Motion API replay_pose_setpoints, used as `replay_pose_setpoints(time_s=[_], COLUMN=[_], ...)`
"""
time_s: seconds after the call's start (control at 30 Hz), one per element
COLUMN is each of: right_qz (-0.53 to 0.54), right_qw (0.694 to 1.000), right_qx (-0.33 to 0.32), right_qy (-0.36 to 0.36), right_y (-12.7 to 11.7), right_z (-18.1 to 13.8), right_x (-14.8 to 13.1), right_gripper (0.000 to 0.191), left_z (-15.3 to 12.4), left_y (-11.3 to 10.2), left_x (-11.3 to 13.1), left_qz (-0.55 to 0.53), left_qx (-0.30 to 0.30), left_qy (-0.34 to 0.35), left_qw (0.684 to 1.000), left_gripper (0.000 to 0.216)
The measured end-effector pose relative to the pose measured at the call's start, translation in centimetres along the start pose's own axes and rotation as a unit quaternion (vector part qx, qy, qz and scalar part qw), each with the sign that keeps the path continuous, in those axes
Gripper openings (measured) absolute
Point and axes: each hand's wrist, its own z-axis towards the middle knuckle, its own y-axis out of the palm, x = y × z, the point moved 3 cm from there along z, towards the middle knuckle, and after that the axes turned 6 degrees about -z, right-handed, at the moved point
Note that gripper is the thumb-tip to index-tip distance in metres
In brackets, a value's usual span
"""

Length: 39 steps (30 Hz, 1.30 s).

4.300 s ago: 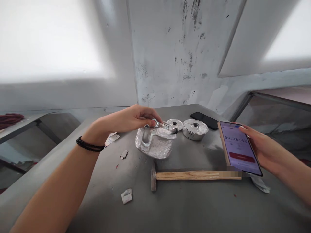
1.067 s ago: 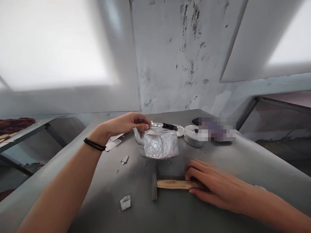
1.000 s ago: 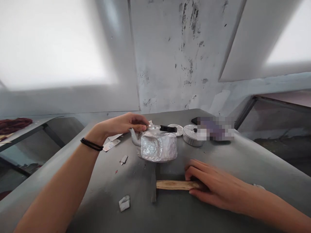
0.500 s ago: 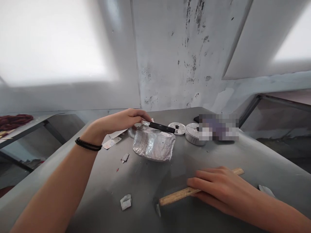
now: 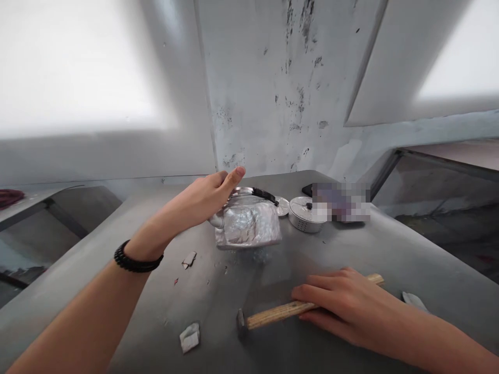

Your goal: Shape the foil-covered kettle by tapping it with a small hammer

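A silvery kettle [image 5: 249,224] with a crinkled, shiny surface is tilted over the middle of the table. Its spout [image 5: 216,220] points left, and a black grip covers part of the arched handle [image 5: 265,195]. At the handle's left end, my left hand [image 5: 212,195] is closed on the kettle, thumb uppermost; the other fingertips are hidden behind it. Low on the right, my right hand [image 5: 339,301] is wrapped round the wooden shaft of a hammer [image 5: 273,315]. The hammer's dark metal head is to the left, near the tabletop.
Behind the kettle are a round metal lid [image 5: 282,208] and a perforated metal strainer basket [image 5: 306,222] with a black-knobbed top. Pale scraps [image 5: 189,338] lie on the grey table [image 5: 148,306]. A blurred patch hides something at back right. Side tables flank this one.
My left hand has turned the kettle, and its thumb now points up. The hammer has rolled so its head shows more plainly. My view has shifted slightly right.
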Motion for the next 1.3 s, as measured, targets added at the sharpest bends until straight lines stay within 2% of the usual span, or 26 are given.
replay_pose_setpoints(time_s=[0.33,0.43,0.53,0.63,0.73,0.83,0.9,0.97,1.03,1.07,1.23,1.3], right_qz=[-0.009,-0.043,-0.055,-0.033,0.027,0.093,0.124,0.157,0.175,0.169,0.044,0.02], right_qw=[0.999,0.998,0.998,0.999,0.997,0.979,0.948,0.902,0.868,0.864,0.922,0.933], right_qx=[-0.002,0.0,-0.008,0.015,0.066,0.177,0.27,0.352,0.397,0.402,0.333,0.316], right_qy=[0.037,0.047,0.024,-0.001,0.001,0.048,0.115,0.192,0.24,0.251,0.194,0.17], right_y=[-0.1,-0.3,-0.3,-0.3,-0.9,-2.4,-3.3,-3.8,-3.9,-3.9,-3.6,-3.4], right_z=[0.1,0.1,0.1,0.2,0.1,-0.5,-1.4,-2.3,-3.0,-3.1,-2.1,-1.9], right_x=[0.5,0.7,0.6,0.2,0.2,1.0,2.1,3.3,4.2,4.4,4.1,3.8], right_gripper=[0.017,0.019,0.023,0.026,0.026,0.022,0.02,0.021,0.022,0.022,0.015,0.015], left_z=[-0.3,-0.5,-0.5,-0.4,-0.3,-0.3,-0.5,-0.6,-0.7,-0.8,-0.8,-0.7], left_y=[-0.2,-0.2,-0.2,-0.3,-0.4,-0.3,-0.1,0.0,0.1,0.1,0.2,0.2], left_x=[0.8,0.9,1.0,0.9,0.7,0.5,0.6,0.7,0.9,1.1,1.4,1.5], left_qz=[0.037,0.046,0.054,0.027,0.006,0.005,0.007,0.012,0.018,0.02,0.02,0.026], left_qx=[-0.134,-0.139,-0.134,-0.134,-0.142,-0.145,-0.143,-0.139,-0.137,-0.135,-0.147,-0.144], left_qy=[0.074,0.082,0.082,0.099,0.11,0.096,0.078,0.063,0.06,0.061,0.082,0.087], left_qw=[0.988,0.986,0.986,0.986,0.984,0.985,0.987,0.988,0.989,0.989,0.986,0.985], left_gripper=[0.053,0.054,0.053,0.048,0.047,0.057,0.066,0.071,0.072,0.071,0.063,0.06])
